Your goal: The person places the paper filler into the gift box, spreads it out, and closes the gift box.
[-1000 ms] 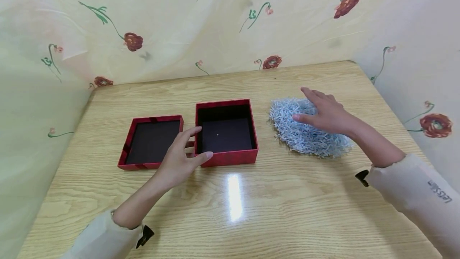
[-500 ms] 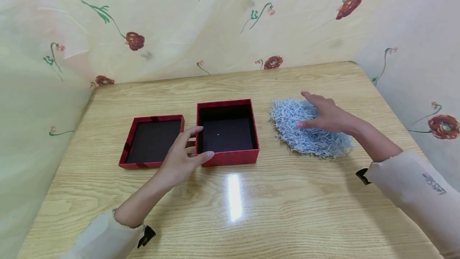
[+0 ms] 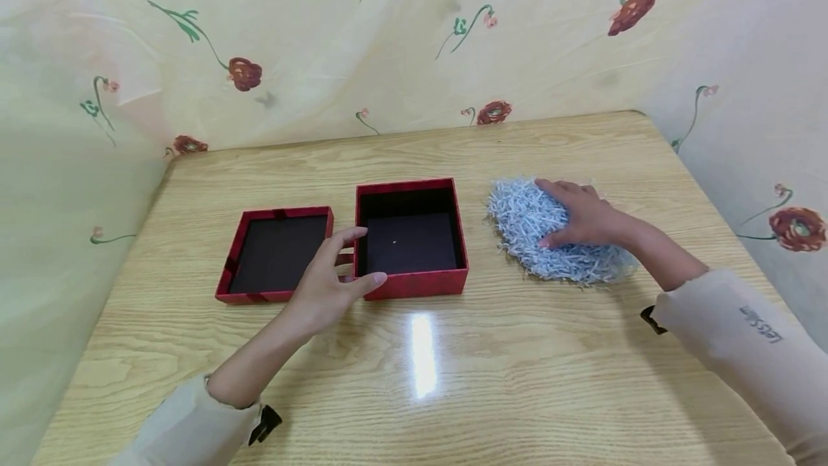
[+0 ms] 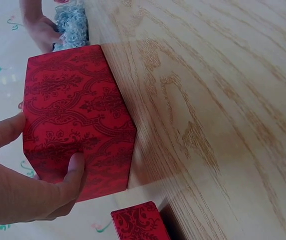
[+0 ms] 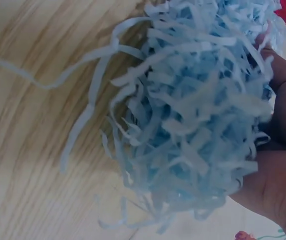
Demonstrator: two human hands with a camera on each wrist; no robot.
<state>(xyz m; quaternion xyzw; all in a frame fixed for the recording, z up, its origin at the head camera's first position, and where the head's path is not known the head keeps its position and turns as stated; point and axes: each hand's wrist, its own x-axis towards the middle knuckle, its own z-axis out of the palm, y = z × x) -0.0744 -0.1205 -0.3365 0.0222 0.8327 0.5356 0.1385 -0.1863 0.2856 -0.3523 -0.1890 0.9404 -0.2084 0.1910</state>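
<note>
A lidless red gift box [image 3: 417,285] with a black lining stands mid-table. My left hand [image 3: 321,295] holds its near left corner, the thumb at the front wall and the fingers along the left side. In the left wrist view, dark damask patterning covers the box's red walls [image 4: 72,95]. To the right lies a heap of pale blue shredded paper [image 3: 520,211]. My right hand [image 3: 587,216] rests on top of this heap, thumb and fingers spread. Close up in the right wrist view, loose strips of shredded paper [image 5: 188,110] hide most of the fingers.
The matching shallow lid [image 3: 261,298] lies inside up, just left of the box. Under everything is a wood-grain table [image 3: 517,372]. A flower-patterned cloth [image 3: 304,42] hangs behind and at both sides.
My right hand has come down from above the shredded paper onto the heap. The left hand keeps its place at the box corner.
</note>
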